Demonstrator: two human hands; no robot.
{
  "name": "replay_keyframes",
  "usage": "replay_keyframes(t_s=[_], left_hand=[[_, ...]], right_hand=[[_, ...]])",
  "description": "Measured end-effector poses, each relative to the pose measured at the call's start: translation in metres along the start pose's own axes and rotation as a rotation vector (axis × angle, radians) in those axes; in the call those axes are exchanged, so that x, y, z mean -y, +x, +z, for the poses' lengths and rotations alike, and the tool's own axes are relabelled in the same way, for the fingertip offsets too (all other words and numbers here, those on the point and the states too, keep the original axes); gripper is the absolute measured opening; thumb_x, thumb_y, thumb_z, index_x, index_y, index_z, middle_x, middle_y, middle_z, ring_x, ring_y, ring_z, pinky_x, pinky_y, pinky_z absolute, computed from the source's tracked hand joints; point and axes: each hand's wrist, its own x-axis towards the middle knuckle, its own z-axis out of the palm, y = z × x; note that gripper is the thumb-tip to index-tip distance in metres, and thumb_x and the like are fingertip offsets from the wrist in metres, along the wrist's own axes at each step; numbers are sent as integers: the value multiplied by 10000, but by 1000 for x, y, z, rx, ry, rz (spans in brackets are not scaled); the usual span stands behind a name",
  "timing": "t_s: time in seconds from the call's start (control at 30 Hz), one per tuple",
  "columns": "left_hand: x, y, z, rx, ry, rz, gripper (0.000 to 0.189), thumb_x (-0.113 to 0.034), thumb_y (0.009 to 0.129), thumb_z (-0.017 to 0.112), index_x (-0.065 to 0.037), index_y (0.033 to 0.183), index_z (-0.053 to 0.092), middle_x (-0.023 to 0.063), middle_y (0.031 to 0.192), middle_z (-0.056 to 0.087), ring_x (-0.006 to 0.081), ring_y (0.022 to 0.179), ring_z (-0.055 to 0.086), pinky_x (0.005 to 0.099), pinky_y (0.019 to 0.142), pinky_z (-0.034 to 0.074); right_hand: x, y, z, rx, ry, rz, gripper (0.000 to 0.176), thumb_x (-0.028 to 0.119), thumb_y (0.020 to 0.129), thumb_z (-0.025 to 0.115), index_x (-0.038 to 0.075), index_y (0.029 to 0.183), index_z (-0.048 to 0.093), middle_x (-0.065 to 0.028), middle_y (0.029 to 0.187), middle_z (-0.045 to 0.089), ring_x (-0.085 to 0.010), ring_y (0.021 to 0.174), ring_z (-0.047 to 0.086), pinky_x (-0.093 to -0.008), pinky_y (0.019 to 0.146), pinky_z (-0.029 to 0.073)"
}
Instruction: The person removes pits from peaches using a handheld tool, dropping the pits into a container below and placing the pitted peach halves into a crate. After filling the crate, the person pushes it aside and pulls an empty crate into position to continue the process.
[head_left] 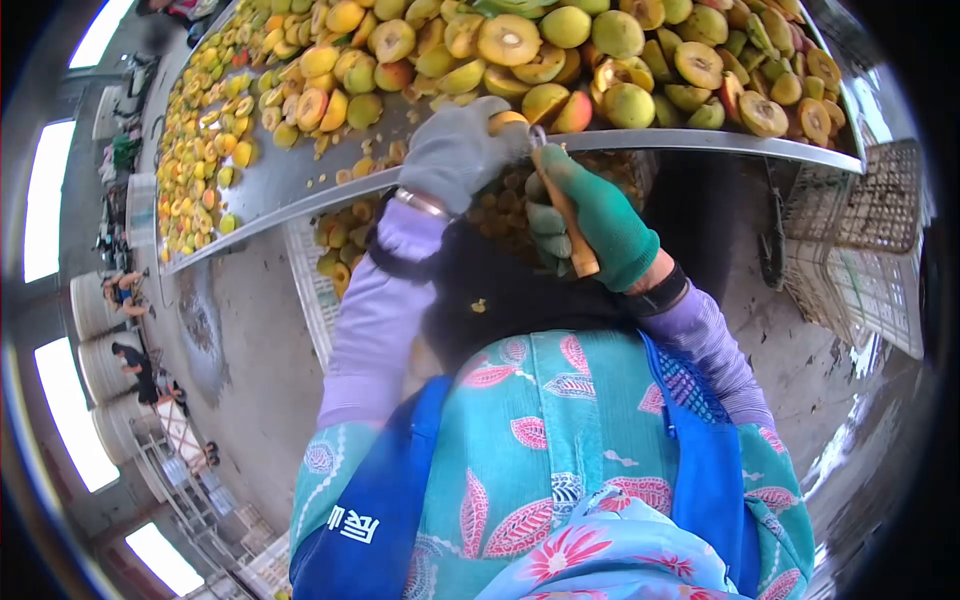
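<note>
My left hand point(458, 150), in a grey glove, is closed on a piece of yellow-orange fruit point(508, 122) near the metal table's front edge. In a green and grey glove, my right hand point(590, 215) grips a tool with a wooden handle point(568, 215). The tool's small metal end point(537, 135) points up and meets the fruit or lies right beside it. Behind both hands, halved and whole yellow-green fruit point(515, 40) is heaped on the metal table point(285, 185). The left fingertips are partly blurred.
Below the table edge, more fruit point(350, 235) lies in a white crate point(308, 285). Stacked plastic crates point(850, 240) stand at the right. Several people, one in black point(138, 372), and large pale tubs point(100, 365) are at the far left.
</note>
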Motion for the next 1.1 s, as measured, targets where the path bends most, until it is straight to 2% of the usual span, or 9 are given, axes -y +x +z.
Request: replay_keyframes(t_s=[0.07,0.27,0.37,0.43,0.53,0.7,0.83,0.93,1.1], left_hand=[[-14,10,-16,167,-84,-87,425,-456,842,604,-120,1097,652,213,950,659,367,923,629,438,798,484],[-10,-13,8,-128,177,-10,353,-443,814,632,-123,958,673,173,947,659,379,887,630,461,788,497],[11,17,0,103,233,119,222,-301,877,579,-151,1031,634,203,1043,614,381,870,628,422,739,526],[44,16,-9,83,19,217,369,-323,826,628,-98,1119,639,178,944,658,343,868,642,416,732,526],[38,-15,-24,67,-1228,-258,279,-156,866,563,-45,1110,638,109,1023,664,265,882,648,351,745,537],[1,-45,3,-352,-701,243,251,-32,931,482,0,1159,582,95,1035,647,169,898,639,280,747,534],[4,-49,14,-216,-1237,-69,251,-65,929,495,-17,1154,594,85,996,659,187,893,636,283,790,516],[-5,-45,13,-284,-899,-65,249,-129,955,471,-33,1129,620,95,995,658,191,916,620,305,849,499],[-11,-45,7,-136,-1551,-251,393,-286,990,419,36,1105,612,143,1014,655,203,865,635,305,783,524]], right_hand=[[8,-1,-4,-73,-49,-139,360,474,962,484,121,914,536,46,585,449,-77,424,412,-216,382,324],[-6,34,-22,-139,-368,-481,310,401,967,511,113,861,556,38,628,474,-78,465,437,-230,408,341],[-7,45,-23,-126,-409,-619,294,339,969,512,72,847,537,31,640,466,-69,543,456,-238,444,344],[5,16,-5,-161,-376,-489,308,334,965,516,46,857,536,19,635,467,-95,556,469,-251,478,372],[-10,24,-3,-227,-557,-669,341,338,955,532,6,878,548,-51,624,516,-179,544,496,-330,525,426],[-27,30,0,-211,-1120,-739,360,362,948,541,3,961,559,-201,732,616,-338,665,616,-430,590,457],[-26,21,8,-207,-1198,-676,369,363,942,549,-2,999,544,-232,757,625,-422,707,607,-472,602,454],[-36,21,3,-229,-1177,-743,367,359,939,551,-5,983,546,-238,757,626,-427,710,610,-481,603,457],[-36,21,5,-220,-1137,-696,365,369,946,533,7,992,552,-256,799,633,-440,750,614,-491,631,470]])
